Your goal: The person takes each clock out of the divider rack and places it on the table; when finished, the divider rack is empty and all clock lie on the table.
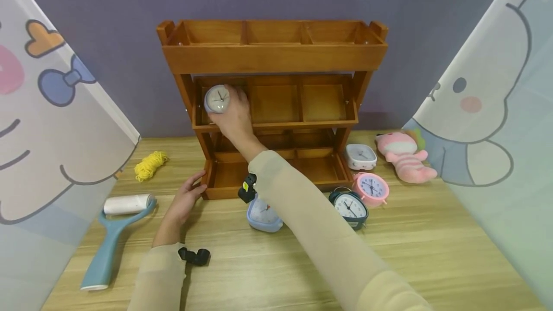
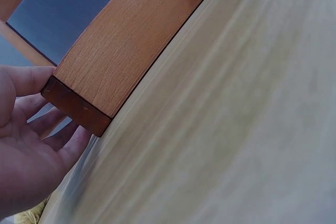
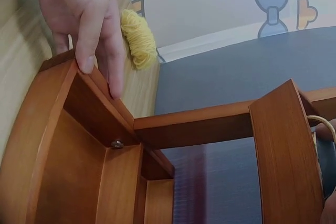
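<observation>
In the head view my right hand (image 1: 236, 114) grips a pale blue alarm clock (image 1: 217, 99) with a white dial, fingers round its right side. The clock is at the left compartment of the middle tier of a wooden shelf (image 1: 276, 59). Part of it, with a thin handle, shows at the right wrist view's edge. My left hand (image 1: 183, 203) holds the front left corner of the bottom tier (image 2: 110, 56). In the right wrist view, fingers of my left hand (image 3: 86, 11) lie over the tier's side wall (image 3: 100, 90).
Another blue clock (image 1: 264, 214) lies before the shelf. To the right are a dark clock (image 1: 349, 208), a pink clock (image 1: 371, 188), a white clock (image 1: 360, 156) and a pink plush toy (image 1: 406, 157). Yellow yarn (image 1: 150, 164) and a lint roller (image 1: 110, 239) lie left.
</observation>
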Available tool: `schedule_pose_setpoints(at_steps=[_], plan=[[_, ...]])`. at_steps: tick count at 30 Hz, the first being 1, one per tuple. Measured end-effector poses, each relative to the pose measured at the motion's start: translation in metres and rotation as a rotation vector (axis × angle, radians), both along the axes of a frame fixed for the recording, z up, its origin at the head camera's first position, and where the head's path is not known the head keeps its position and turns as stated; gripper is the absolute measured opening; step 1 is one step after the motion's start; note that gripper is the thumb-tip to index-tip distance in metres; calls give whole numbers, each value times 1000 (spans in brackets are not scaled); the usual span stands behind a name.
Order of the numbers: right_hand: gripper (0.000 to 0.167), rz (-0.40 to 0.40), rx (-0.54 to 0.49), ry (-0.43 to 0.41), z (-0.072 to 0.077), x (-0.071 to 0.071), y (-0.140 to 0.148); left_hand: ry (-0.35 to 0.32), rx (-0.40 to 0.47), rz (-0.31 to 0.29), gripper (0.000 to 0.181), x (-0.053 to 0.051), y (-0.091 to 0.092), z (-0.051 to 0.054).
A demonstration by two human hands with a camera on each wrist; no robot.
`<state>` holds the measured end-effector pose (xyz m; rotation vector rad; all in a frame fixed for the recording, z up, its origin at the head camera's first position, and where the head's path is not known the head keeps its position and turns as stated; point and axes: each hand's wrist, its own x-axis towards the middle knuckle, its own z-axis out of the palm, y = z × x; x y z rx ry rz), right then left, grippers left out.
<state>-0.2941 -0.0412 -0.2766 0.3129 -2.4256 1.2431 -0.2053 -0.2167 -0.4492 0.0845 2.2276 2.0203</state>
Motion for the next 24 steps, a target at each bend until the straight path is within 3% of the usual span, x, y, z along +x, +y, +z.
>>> schedule_pose_setpoints(at_steps=[16,24], plan=[[80,49,-99,91,-3,3,12,-2,17,-23,53,-3,1,0],[80,126,-186,152,-2,15,21,-3,2,-12,53,-3,-4,-2]])
